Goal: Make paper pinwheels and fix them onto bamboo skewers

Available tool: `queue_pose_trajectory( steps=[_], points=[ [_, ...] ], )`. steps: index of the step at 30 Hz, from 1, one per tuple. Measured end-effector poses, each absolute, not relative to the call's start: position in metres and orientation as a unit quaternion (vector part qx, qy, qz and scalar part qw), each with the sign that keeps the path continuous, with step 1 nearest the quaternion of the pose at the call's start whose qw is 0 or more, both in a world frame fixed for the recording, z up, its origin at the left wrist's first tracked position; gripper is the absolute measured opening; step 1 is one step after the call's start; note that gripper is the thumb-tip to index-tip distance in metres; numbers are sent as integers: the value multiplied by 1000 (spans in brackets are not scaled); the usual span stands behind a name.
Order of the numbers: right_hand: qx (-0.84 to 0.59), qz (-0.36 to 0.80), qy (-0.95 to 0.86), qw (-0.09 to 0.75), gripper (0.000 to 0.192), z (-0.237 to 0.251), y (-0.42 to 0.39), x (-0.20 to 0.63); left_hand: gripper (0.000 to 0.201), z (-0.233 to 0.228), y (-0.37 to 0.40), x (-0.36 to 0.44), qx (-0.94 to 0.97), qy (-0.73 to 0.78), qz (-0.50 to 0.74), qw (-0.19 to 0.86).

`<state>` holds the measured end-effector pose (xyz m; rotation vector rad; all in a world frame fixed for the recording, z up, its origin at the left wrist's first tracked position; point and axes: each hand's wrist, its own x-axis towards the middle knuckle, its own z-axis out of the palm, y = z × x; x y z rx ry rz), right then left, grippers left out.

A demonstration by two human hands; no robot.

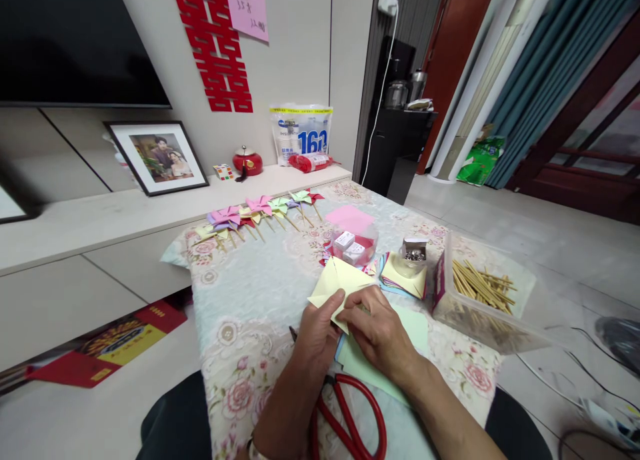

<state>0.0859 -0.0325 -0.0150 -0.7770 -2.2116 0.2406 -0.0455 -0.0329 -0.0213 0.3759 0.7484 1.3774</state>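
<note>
Both hands hold one pale yellow paper square that has slits cut in from its corners, just above the table. My left hand grips it from the left, thumb lying on top. The fingers of my right hand are pinched at the paper's near right side; their tips are partly hidden. Beneath the hands lie light green paper sheets. Red-handled scissors rest by my left forearm, their blades partly covered by it.
Several finished paper pinwheels on sticks lie along the table's far left. A round clear container holds small white boxes. Stacked coloured paper sits under a cup of metal pins. On the right, a plastic bin contains wooden sticks.
</note>
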Motion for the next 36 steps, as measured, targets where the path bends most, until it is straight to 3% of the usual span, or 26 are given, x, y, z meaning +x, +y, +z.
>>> queue_pose_trajectory(
  steps=[9, 24, 36],
  points=[
    [-335, 112, -855, 379, 14, -10, -36, 86, 21, -20, -35, -40, 233, 411, 615, 631],
    [-440, 163, -774, 425, 14, -12, -34, 87, 18, -29, -34, -40, 319, 457, 592, 581],
    [-490, 170, -749, 413, 16, -14, -31, 90, 19, -13, -38, -38, 317, 455, 579, 598]
  ],
)
